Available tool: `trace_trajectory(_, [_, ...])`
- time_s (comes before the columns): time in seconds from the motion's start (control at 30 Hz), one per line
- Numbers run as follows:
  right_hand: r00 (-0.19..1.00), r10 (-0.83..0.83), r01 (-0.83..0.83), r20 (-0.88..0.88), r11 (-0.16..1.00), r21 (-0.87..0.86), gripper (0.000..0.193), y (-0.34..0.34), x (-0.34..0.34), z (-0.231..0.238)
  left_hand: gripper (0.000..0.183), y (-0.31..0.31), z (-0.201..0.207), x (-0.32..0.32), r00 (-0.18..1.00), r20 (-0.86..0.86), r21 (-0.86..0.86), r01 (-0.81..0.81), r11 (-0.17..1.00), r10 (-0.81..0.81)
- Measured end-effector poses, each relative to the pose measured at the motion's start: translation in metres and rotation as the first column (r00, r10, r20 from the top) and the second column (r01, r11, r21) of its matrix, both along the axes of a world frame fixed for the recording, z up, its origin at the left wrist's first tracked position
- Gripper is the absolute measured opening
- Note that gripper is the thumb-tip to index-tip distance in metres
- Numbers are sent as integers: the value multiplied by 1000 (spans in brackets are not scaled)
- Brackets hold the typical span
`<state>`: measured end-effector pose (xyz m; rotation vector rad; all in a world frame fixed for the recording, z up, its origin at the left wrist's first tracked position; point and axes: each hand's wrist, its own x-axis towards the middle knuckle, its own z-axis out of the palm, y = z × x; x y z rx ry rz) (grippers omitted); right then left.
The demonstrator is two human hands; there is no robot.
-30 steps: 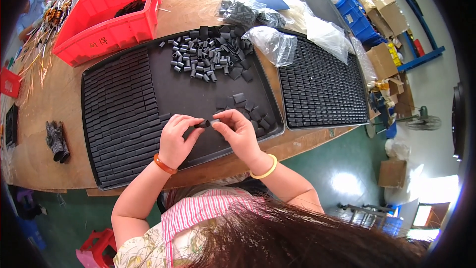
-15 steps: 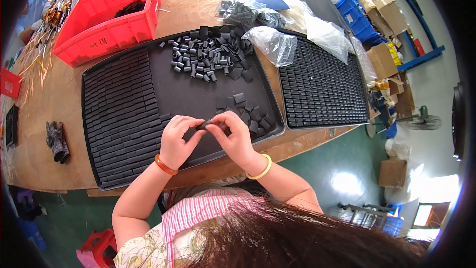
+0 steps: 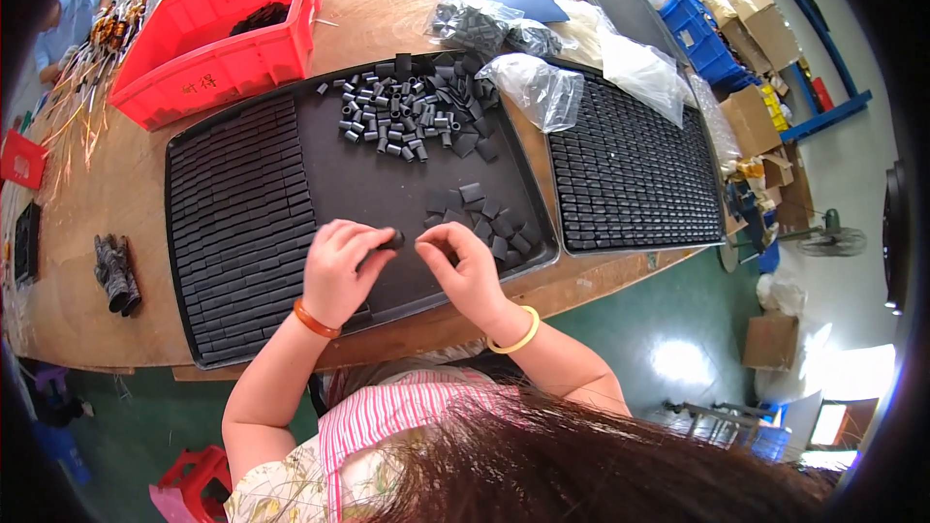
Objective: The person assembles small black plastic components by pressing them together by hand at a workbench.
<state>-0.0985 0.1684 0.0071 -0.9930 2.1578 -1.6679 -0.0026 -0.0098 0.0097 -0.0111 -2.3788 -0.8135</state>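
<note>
My left hand (image 3: 339, 266) pinches a small black tube (image 3: 392, 241) between thumb and fingertips, above the large black tray (image 3: 387, 305). Just right of it, my right hand (image 3: 463, 271) is curled, thumb and forefinger close together. A dark patch shows inside its fingers, and I cannot make out whether it is a piece. Close-packed rows of black tubes (image 3: 237, 203) fill the tray's left side. Loose short tubes (image 3: 392, 116) lie heaped at its far side. Beyond my right hand are scattered small black flat pieces (image 3: 494, 223).
A red bin (image 3: 213, 68) stands behind the tray at left. Dark gloves (image 3: 118, 276) lie on the wooden table (image 3: 77, 329). A second filled tray (image 3: 635, 174) sits at right, partly under clear plastic bags (image 3: 538, 87). Someone in light blue (image 3: 73, 24) is at far left.
My hands have parted. The left has drawn slightly left, keeping the small black tube; the right has let go of it and stays close by.
</note>
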Motion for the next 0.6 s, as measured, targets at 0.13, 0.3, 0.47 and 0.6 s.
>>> trace_trajectory(0.13, [993,-50,50,102,999,3,6,17,-8,-2,19,-44,7,6,986,42,-135,-157,978,164])
trace_trajectory(0.3, [996,-20,18,82,999,29,8,22,-9,-8,17,-65,-10,11,976,77,-292,-175,940,206])
trace_trajectory(0.47, [996,-9,2,84,997,79,10,28,-11,-8,20,-60,-18,16,942,84,-571,-222,791,325])
trace_trajectory(0.6, [996,-7,-2,91,995,102,11,33,-19,-9,32,-57,-20,22,934,155,-728,-113,676,323])
